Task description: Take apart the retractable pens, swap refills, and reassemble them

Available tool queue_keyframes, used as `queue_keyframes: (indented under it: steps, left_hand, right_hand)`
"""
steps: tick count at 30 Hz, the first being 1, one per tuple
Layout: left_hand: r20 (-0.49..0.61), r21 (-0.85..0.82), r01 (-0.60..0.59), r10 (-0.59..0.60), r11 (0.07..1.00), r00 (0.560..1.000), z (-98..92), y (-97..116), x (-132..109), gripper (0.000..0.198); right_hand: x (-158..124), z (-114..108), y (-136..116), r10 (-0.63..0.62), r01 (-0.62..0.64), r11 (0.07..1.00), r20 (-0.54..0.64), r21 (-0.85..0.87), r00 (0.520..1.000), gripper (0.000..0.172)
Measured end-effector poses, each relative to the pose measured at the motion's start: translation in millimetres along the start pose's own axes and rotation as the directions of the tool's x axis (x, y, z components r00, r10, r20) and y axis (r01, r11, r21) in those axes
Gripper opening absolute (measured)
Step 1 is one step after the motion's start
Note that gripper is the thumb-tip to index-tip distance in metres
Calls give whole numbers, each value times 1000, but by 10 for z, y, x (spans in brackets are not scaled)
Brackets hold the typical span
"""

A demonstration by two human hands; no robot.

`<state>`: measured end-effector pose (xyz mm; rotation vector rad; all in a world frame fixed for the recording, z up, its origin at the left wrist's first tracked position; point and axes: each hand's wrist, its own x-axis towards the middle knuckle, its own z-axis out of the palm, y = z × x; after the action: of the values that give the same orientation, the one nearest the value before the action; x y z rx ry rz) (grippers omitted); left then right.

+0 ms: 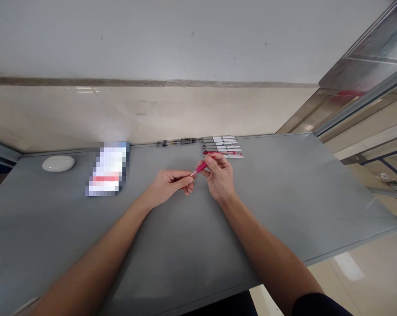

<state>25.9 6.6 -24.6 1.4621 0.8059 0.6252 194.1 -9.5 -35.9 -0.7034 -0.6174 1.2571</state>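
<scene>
Over the middle of the table, my two hands hold a pink pen between them, tilted up to the right. My right hand (221, 177) is closed around its pink barrel (201, 166), with the fingers hiding the upper end. Thumb and fingers of my left hand (175, 183) pinch the thin, pale refill (194, 174) that shows at the barrel's lower end. How far the refill goes into the barrel is hidden. Just beyond my right hand lies a row of white pens with grey grips (218, 144), and a pink-and-white pen (231, 153) is among the nearest ones.
The grey table (185, 245) meets a tiled wall (185, 109) at its back edge. Dark pens (177, 141) lie along that edge, left of the white ones. At the left are a blurred-out phone-like object (108, 169) and a white mouse-shaped object (58, 163).
</scene>
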Motion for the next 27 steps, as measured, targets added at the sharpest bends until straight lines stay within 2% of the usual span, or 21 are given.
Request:
queue_keyframes:
  steps: [3, 9, 16, 22, 27]
  left_hand:
    - [-45, 12, -1, 1, 1000, 999, 18, 17, 4, 23]
    - [90, -60, 53, -48, 997, 995, 8, 131, -35, 29]
    - [160, -139, 107, -84, 985, 984, -3, 78, -31, 30]
    - [146, -152, 105, -82, 983, 986, -12, 58, -30, 29]
    - [76, -30, 68, -66, 997, 995, 1, 105, -18, 30]
  right_hand:
    - [7, -7, -4, 5, -5, 1000, -12, 2, 1000, 15]
    - [10, -35, -37, 49, -51, 999, 63, 20, 997, 16]
    - [3, -35, -30, 46, -50, 998, 87, 48, 995, 12]
    - [-3, -19, -33, 52, -55, 998, 69, 41, 996, 16]
    - [0, -13, -14, 35, -35, 999, 10, -7, 999, 19]
